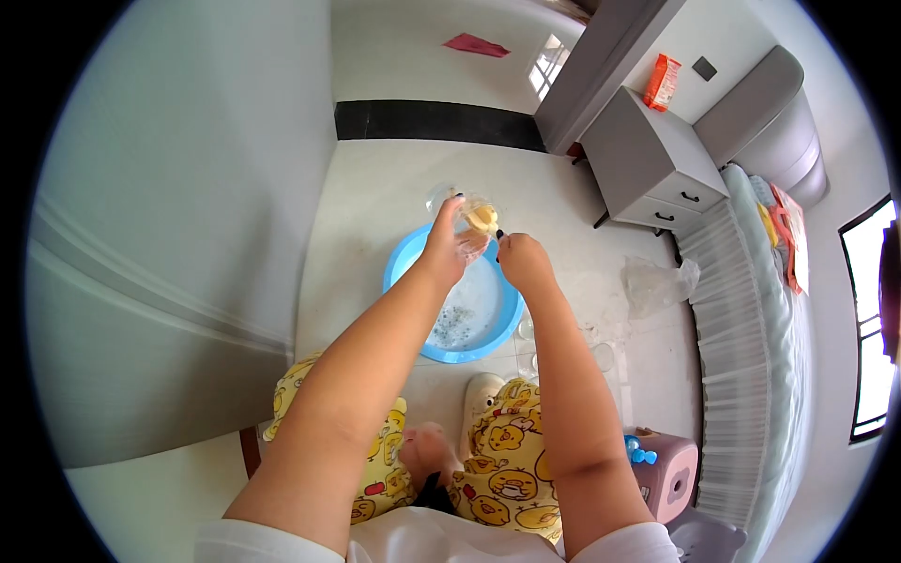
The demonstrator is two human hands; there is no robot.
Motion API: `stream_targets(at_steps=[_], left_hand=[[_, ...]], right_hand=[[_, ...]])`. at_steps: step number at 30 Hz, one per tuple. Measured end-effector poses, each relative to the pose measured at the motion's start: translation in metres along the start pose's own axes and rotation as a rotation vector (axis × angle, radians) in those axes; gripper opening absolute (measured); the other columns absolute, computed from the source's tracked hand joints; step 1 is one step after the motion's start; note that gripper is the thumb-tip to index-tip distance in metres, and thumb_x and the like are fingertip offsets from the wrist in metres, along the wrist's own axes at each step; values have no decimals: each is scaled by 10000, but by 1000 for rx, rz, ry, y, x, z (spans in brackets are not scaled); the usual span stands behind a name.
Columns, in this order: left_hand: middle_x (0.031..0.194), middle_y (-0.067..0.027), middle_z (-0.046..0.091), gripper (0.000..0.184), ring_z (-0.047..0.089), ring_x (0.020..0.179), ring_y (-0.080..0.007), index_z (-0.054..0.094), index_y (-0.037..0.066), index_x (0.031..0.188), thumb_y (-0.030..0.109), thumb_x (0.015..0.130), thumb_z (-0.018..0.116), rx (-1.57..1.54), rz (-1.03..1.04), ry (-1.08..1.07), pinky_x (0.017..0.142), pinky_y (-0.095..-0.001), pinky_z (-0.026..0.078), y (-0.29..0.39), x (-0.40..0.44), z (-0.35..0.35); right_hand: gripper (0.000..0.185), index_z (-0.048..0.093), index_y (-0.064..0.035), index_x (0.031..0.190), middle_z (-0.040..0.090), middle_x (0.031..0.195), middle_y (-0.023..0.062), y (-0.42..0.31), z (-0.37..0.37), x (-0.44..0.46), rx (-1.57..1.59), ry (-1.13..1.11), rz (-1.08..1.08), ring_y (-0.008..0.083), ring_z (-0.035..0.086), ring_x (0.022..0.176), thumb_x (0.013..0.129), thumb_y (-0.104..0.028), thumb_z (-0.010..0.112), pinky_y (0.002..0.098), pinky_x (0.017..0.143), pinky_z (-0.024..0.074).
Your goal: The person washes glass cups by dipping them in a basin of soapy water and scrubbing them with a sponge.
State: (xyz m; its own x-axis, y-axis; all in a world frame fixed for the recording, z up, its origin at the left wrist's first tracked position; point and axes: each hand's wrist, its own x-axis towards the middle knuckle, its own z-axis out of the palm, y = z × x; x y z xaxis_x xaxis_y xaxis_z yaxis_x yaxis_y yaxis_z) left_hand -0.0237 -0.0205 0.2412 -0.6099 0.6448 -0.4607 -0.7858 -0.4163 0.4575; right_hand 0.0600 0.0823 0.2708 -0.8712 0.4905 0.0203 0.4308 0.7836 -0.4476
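Left hand (pixel 452 244): fingers curl round a clear cup (pixel 477 204), by the blue tub's (pixel 389 272) far edge.
Right hand (pixel 524 261): fingers pinch a yellow sponge (pixel 482 220).
Sponge: at the cup; I cannot tell if inside.
Tub: bubbly water (pixel 455 324).

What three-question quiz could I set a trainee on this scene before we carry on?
1. What colour is the basin?
2. Which thing is in the left hand? A: orange packet. B: clear glass. C: shoe.
3. True or false: the plastic bag lies inside the basin.

Key: 1. Blue. 2. B. 3. False; it lies on the floor near the bed.
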Motion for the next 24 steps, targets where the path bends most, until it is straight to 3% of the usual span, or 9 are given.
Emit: stream_targets(at_steps=[6, 8, 9, 10, 12, 17, 18, 20, 24], left_hand=[[988, -147, 504, 627, 538, 848, -259, 442, 27, 1113, 524, 738, 521, -15, -9, -325, 776, -364, 445, -4, 24, -19], [953, -149, 510, 586, 544, 839, -264, 456, 52, 1094, 524, 749, 500, -102, 25, 54, 728, -369, 443, -6, 13, -7], [945, -146, 513, 574, 545, 838, -269, 439, 81, 1122, 513, 751, 508, -86, 2, 78, 723, -376, 447, -4, 6, -5], [945, -146, 513, 574, 545, 838, -269, 439, 81, 1122, 513, 751, 508, -84, -2, 76, 723, -376, 447, -5, 10, -10], [1003, -153, 493, 640, 538, 866, -273, 384, 82, 1187, 504, 732, 546, -7, 45, -61, 771, -390, 451, -4, 12, -14], [1127, -174, 416, 687, 504, 938, -267, 323, 89, 1242, 466, 727, 578, -13, -29, 28, 855, -371, 422, -3, -7, 3], [1127, -174, 416, 687, 504, 938, -267, 323, 89, 1242, 466, 727, 578, -13, -30, 28, 855, -371, 422, -1, -9, 5], [1107, -189, 421, 716, 513, 908, -264, 306, 77, 1243, 468, 715, 590, -38, 66, -97, 821, -376, 434, 1, -11, 9], [1074, -187, 445, 693, 523, 874, -266, 317, 92, 1231, 466, 716, 589, 61, -126, -169, 776, -382, 445, 0, 27, -24]], right_hand=[[290, 618, 0, 811, 616, 819, 215, 5, 30, 2, -220, -258, -193, 351, 596, 761, 853, -203, 415, 433, 653, 463], [271, 609, 10, 797, 618, 797, 195, -22, 10, -11, 238, -451, 83, 344, 590, 737, 835, -183, 421, 423, 640, 453], [259, 602, 12, 791, 611, 778, 183, -21, 8, -9, 279, -511, -8, 341, 579, 712, 818, -176, 426, 412, 629, 444], [259, 602, 12, 791, 611, 778, 183, -19, 5, -8, 280, -508, -5, 341, 579, 712, 818, -176, 426, 412, 629, 444], [248, 545, -19, 683, 476, 558, 35, -18, -3, -9, 593, -392, 82, 129, 420, 490, 811, -213, 459, 277, 423, 311], [229, 630, -33, 771, 625, 789, 156, 4, -11, 0, 111, -196, 108, 330, 595, 716, 804, -178, 455, 429, 654, 467], [229, 630, -33, 771, 625, 789, 156, 10, -3, -1, 111, -197, 109, 330, 595, 716, 804, -178, 455, 429, 654, 467], [314, 565, 0, 668, 529, 596, 108, 33, 27, 4, -134, -47, -328, 212, 509, 556, 854, -214, 431, 336, 536, 410], [305, 550, -12, 658, 507, 586, 63, 1, 30, -10, 343, -370, -94, 166, 472, 531, 858, -206, 426, 306, 490, 378]])
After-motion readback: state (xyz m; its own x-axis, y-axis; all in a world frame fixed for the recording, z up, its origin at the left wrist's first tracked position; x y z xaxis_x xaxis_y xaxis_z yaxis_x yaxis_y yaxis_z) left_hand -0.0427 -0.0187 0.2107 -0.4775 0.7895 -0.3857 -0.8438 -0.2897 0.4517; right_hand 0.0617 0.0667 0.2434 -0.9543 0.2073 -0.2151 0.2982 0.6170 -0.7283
